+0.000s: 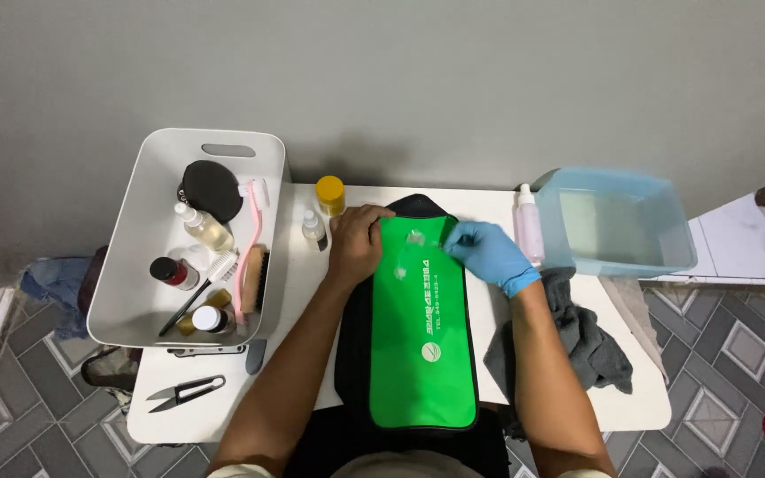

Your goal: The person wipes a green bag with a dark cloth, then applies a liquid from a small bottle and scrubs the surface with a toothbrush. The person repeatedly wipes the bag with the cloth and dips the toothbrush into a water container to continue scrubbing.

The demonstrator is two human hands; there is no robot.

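White table (639,403) carries a glossy green bag (424,327) with black edging, its long axis running from the person toward the wall. Left hand (358,243), bare and flat, presses its far corner without gripping; right hand (489,254), in a blue glove, pinches the top edge.

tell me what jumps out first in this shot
The bright green bag lies lengthwise on the middle of the white table, with the bare left hand pressing its top left edge and the blue-gloved right hand pinching near its top. A white bin of bottles and brushes sits left; a translucent blue tub sits right.
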